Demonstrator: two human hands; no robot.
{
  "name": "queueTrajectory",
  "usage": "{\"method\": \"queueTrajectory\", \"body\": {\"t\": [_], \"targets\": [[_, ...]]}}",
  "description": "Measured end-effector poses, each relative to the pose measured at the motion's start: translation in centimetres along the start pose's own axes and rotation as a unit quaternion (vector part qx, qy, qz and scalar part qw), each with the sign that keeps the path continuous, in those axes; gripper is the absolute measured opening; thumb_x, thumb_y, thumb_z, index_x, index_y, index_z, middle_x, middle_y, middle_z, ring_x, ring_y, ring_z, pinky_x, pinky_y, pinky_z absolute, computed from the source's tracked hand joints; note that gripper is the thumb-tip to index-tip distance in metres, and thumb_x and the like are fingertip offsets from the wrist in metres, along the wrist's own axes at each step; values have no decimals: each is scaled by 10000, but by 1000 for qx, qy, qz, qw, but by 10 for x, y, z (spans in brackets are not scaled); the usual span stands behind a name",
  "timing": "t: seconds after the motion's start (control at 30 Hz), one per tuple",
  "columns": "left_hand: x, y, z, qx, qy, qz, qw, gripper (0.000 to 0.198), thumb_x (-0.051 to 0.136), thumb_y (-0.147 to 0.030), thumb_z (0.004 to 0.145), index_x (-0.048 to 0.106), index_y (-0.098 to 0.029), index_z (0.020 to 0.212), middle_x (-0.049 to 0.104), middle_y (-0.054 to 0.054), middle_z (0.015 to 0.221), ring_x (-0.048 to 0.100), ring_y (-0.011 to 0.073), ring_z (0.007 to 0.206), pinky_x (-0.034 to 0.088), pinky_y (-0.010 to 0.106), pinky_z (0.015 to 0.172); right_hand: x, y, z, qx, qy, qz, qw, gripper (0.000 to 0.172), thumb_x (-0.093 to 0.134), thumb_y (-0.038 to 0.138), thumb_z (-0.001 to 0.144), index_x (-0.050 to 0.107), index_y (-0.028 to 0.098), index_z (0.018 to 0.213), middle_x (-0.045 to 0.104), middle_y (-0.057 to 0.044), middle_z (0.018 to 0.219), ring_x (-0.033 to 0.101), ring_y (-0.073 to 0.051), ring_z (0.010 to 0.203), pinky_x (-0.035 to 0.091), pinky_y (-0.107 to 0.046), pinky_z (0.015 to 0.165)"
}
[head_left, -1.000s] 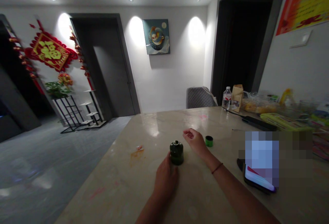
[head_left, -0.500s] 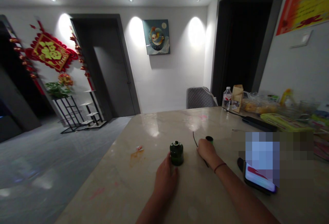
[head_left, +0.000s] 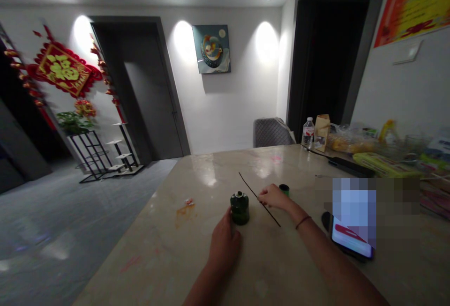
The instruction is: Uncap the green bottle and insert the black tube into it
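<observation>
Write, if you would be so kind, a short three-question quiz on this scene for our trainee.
1. Which hand holds the thin, dark stick?
2. True or false: the dark green, glassy bottle lies on its side.
3. Fill in: from the wearer's view, the bottle is to the ___ of the small green hollow cylinder.

Key: 1. The right hand. 2. False; it stands upright. 3. Left.

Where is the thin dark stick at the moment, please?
In the head view, the thin dark stick is held in the right hand, slightly right of centre and mostly to the right of the dark green bottle.
</observation>
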State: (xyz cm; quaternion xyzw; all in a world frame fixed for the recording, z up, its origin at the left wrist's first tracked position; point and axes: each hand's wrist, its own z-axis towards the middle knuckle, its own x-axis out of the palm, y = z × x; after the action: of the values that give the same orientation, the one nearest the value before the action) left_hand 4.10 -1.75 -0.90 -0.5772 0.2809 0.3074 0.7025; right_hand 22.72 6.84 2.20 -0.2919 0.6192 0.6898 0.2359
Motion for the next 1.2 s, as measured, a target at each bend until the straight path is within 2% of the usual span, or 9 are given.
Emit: {"method": "queueTrajectory", "body": {"t": [0.07, 0.1, 0.2, 0.33, 0.5, 0.67, 0.9, 1.2], "targets": [[-1, -1, 0, -8, 4, -3, 1000, 691, 424, -43, 659, 291, -137, 1330, 447, 91, 1333, 395, 176, 1230, 278, 296, 1025, -8, 6, 0, -10, 23, 124, 992, 160, 506, 182, 681, 636, 139, 599, 654, -39, 602, 569, -108, 501, 428, -198, 476], [-2, -2, 0, -13, 7, -2, 1000, 688, 424, -44, 662, 291, -138, 1331, 449, 91, 1331, 396, 176, 1228, 280, 295, 1022, -12, 10, -1, -14, 30, 213, 977, 146, 516, 191, 681, 647, 139, 643, 658, -37, 625, 564, -98, 503, 434, -193, 482], [-3, -5, -1, -23, 10, 4, 1000, 674, 424, -60, 676, 289, -141, 1331, 459, 95, 1322, 412, 180, 1214, 286, 292, 1011, -23, 23, -4, -27, 32, 426, 904, 176, 577, 222, 645, 663, 133, 771, 656, -39, 654, 560, -94, 522, 447, -201, 503], [-4, -7, -1, -27, 11, 7, 1000, 655, 428, -83, 693, 288, -145, 1330, 470, 100, 1311, 428, 186, 1199, 292, 299, 1001, -30, 42, -9, -65, -40, 487, 870, 247, 611, 270, 612, 647, 135, 815, 647, -28, 677, 565, -98, 559, 460, -225, 544], [-3, -7, -1, -38, 10, 5, 999, 627, 438, -120, 722, 285, -149, 1330, 463, 106, 1316, 417, 191, 1210, 290, 308, 1001, -29, 57, -12, -98, -172, 471, 860, 191, 631, 268, 589, 607, 139, 728, 626, -10, 630, 580, -118, 580, 471, -240, 535], [-1, -5, -1, -27, 6, 6, 1000, 612, 437, -137, 731, 291, -133, 1325, 464, 113, 1313, 414, 194, 1212, 292, 316, 1002, -22, 57, -10, -126, -230, 444, 857, 207, 638, 304, 609, 571, 147, 725, 627, -23, 652, 600, -134, 615, 511, -282, 621], [0, -3, 0, -25, 4, 0, 1000, 634, 446, -139, 719, 283, -154, 1331, 461, 96, 1320, 417, 191, 1211, 297, 311, 1001, -10, 54, -8, -168, -236, 399, 870, 211, 612, 339, 659, 552, 159, 751, 630, -45, 720, 613, -154, 677, 522, -293, 664], [0, -3, -1, -6, -3, 16, 1000, 614, 430, -139, 725, 289, -133, 1322, 467, 108, 1312, 413, 183, 1216, 292, 295, 1003, 3, 57, -12, -179, -215, 350, 894, 131, 573, 285, 678, 560, 167, 736, 628, -40, 724, 611, -156, 684, 505, -284, 678]]}}
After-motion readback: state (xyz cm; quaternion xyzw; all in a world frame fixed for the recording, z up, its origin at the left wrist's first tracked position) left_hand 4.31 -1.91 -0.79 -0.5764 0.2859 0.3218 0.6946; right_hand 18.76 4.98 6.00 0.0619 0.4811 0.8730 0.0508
